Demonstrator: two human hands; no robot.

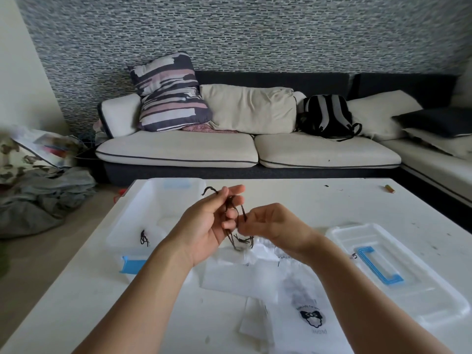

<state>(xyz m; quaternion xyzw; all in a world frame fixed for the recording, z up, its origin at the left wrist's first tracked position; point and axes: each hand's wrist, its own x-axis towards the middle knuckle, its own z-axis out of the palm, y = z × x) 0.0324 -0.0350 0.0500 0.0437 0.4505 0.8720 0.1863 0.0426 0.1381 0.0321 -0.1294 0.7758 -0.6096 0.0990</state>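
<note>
A dark cord [231, 208] runs over the fingers of my left hand [212, 221], which is raised above the white table [319, 205] with its palm turned toward me. One loose end sticks out to the upper left of my fingertips. My right hand [270, 226] pinches the cord just right of my left fingers. The cord's lower loop hangs down to a white plastic bag [242, 274] lying on the table. A second small bundle of dark cord [144, 238] lies inside a clear plastic box [155, 208] on the left.
The box's clear lid [408, 290] with a blue handle lies on the right of the table. A printed white bag [311, 318] lies at the front. A small orange object [390, 188] sits near the far right edge. A sofa [245, 149] with cushions and a backpack [327, 116] stands behind.
</note>
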